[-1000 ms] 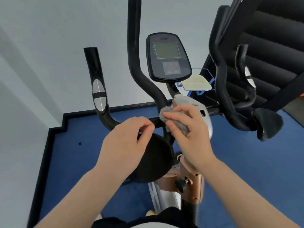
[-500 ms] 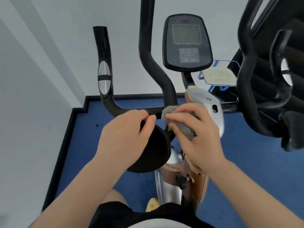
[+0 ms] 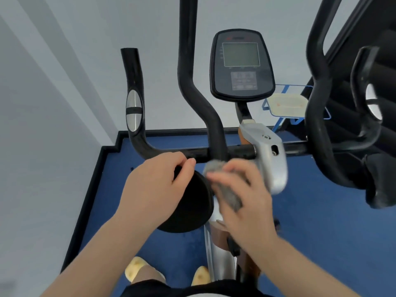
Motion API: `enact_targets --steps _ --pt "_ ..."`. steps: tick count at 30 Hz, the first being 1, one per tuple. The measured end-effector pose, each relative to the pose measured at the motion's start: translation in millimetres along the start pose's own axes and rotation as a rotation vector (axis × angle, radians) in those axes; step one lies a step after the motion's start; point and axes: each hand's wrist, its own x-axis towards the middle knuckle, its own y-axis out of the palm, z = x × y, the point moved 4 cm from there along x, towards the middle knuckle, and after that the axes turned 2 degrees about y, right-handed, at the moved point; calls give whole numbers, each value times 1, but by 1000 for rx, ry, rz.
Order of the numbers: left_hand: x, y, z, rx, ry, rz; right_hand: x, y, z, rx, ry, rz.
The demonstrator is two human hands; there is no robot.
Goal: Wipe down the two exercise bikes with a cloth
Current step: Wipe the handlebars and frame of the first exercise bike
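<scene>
— At the near middle, what are the hands doing?
— The right hand (image 3: pixel 246 202) grips the grey cloth (image 3: pixel 222 185), pressing it where the upright bar (image 3: pixel 192 82) meets the crossbar (image 3: pixel 240 152). The left hand (image 3: pixel 154 189) curls over the black pad (image 3: pixel 192 209), probably steadying it.
— And farther out?
— The console (image 3: pixel 241 65) sits beyond, likely unwiped; a second bike (image 3: pixel 321 114) stands right.
</scene>
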Motion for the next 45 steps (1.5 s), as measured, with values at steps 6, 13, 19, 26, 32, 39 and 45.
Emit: enact_targets --steps 6,13,19,26,32,39,45 --pt "2 0 -1 9 4 10 20 -3 -17 127 170 -165" --pt "3 0 -4 13 29 11 48 -3 -16 116 188 -87" --pt "-3 -4 -3 -9 37 -27 31 0 2 1 160 -84" --pt "4 -3 3 -223 60 28 75 6 4 -75 143 -41" --pt "15 -12 -4 -291 173 -6 96 3 1 -166 111 6" --pt "68 -46 17 -259 216 -97 88 7 10 -203 60 22" --pt "141 -69 20 11 604 -3 127 20 12 -220 17 44"
